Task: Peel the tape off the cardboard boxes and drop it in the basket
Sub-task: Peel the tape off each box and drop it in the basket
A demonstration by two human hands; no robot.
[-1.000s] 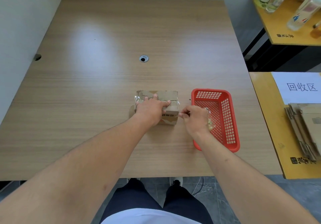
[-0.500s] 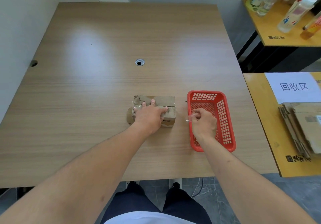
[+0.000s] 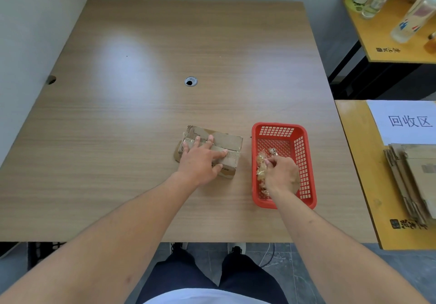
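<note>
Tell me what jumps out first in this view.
The red basket right of centre, with the right hand inside it over crumpled tape. Left of it, the left hand presses flat on a cardboard box on the wooden table.

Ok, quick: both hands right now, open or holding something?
Left hand: open, fingers flat on the box.
Right hand: inside the basket, fingers curled at the tape; whether it grips a piece cannot be told.
</note>
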